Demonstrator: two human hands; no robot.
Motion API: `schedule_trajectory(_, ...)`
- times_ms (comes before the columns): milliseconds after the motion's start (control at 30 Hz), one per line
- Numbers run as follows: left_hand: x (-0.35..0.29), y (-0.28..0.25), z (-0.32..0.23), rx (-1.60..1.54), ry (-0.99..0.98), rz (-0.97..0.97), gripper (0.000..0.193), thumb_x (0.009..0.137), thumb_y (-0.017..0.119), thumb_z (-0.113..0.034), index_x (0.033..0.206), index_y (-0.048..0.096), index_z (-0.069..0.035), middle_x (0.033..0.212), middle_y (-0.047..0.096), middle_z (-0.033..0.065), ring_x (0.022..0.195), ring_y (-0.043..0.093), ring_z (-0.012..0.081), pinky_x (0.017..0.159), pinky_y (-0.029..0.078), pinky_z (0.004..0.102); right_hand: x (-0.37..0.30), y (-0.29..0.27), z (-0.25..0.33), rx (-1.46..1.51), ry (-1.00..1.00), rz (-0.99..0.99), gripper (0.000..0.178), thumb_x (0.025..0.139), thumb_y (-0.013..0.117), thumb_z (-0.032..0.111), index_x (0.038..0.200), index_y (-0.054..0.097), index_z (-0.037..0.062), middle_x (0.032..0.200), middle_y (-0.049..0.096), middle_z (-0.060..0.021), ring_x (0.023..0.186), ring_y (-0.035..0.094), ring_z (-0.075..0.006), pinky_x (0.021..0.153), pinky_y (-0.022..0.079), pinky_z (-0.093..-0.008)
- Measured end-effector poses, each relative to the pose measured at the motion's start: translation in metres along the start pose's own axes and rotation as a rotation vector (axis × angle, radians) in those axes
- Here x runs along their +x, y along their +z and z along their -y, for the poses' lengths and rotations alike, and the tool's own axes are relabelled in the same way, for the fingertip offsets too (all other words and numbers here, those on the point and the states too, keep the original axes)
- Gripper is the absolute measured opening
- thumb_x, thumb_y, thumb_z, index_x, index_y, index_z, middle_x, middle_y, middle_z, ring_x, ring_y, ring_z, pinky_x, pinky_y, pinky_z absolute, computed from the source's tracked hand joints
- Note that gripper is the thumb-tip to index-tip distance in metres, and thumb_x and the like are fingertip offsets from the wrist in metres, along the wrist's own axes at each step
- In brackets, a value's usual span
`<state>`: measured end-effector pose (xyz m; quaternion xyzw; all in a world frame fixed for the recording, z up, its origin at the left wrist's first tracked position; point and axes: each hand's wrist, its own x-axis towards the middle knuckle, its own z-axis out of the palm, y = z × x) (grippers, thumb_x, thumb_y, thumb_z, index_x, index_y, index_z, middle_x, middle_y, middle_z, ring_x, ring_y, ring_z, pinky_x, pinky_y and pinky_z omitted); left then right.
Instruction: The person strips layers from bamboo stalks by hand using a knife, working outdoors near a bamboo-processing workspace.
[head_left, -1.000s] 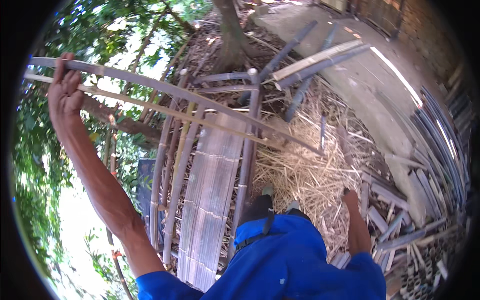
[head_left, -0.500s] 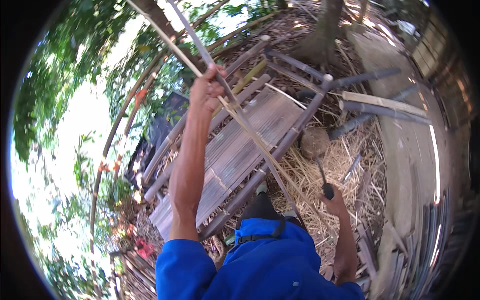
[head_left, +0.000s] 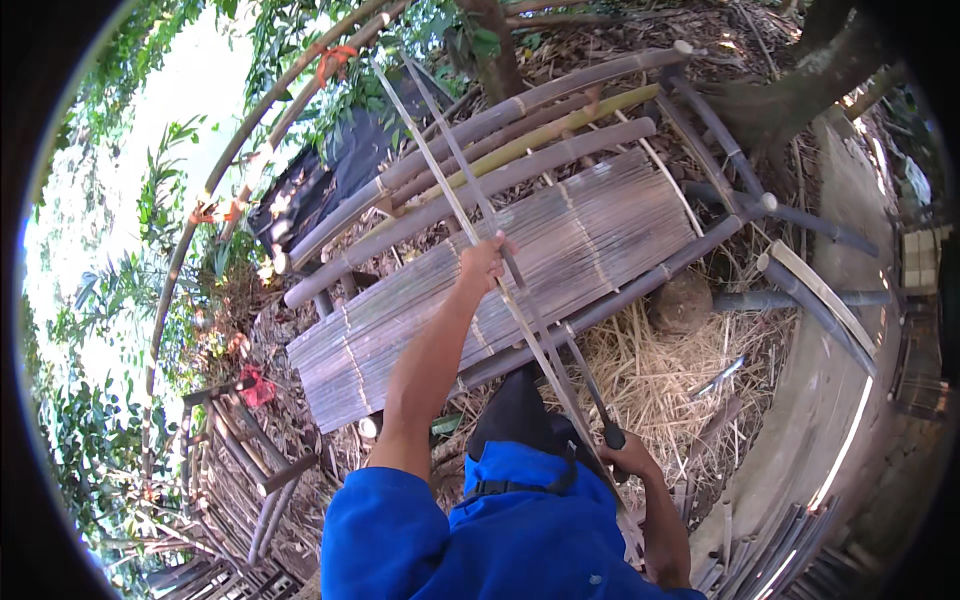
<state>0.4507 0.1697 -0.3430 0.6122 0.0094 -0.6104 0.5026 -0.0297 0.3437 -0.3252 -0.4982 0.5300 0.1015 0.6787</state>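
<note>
My left hand (head_left: 484, 264) is closed around a split bamboo strip (head_left: 431, 160), two long arms of which, one pale and one greyish, run from far above the hand down past my right side. Black-handled, the knife (head_left: 588, 380) is gripped in my right hand (head_left: 632, 458). Its narrow dark blade points up and away from me, close beside the lower part of the bamboo; whether it touches cannot be made out. Behind my left hand lies the slatted seat of a bamboo bench (head_left: 630, 210).
Pale shavings (head_left: 650, 365) cover the ground right of the bench, around a round wooden block (head_left: 682, 303). Another blade-like tool (head_left: 718, 377) lies among them. Bamboo poles (head_left: 815, 310) rest at the right. A tree trunk (head_left: 790, 105) stands beyond the bench.
My left hand has come down and nearer with the bamboo strip. My right hand has brought the knife leftward, close to the strip. The view has swung left, showing more of the bench.
</note>
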Motion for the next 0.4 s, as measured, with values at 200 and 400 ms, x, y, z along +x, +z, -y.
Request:
schedule_trajectory(200,0.042,-0.027,0.048,-0.28,-0.335,-0.148,0.035,0.104,0.049,-0.038,0.095,0.049,-0.005,0.086,0.065,0.0348,0.043,0.032,0.0101,0.037,0.028,0.0256,0.004,0.012,0.037,0.395,0.163,-0.109,0.033,0.089,0.075,0.011,0.111,0.055,-0.003,0.086,0.069,-0.0122,0.078,0.074,-0.0246,0.064,0.064,-0.0377)
schedule_trajectory(400,0.06,-0.052,0.065,-0.204,-0.276,0.114,0.053,0.1,0.054,-0.056,0.093,0.045,-0.004,0.095,0.064,0.0405,0.046,0.038,0.0136,0.039,0.032,0.0248,0.024,0.02,0.049,0.07,0.134,-0.078,0.032,0.084,0.084,0.023,0.096,0.065,0.0003,0.08,0.069,-0.0073,0.074,0.071,-0.0193,0.073,0.062,-0.0381)
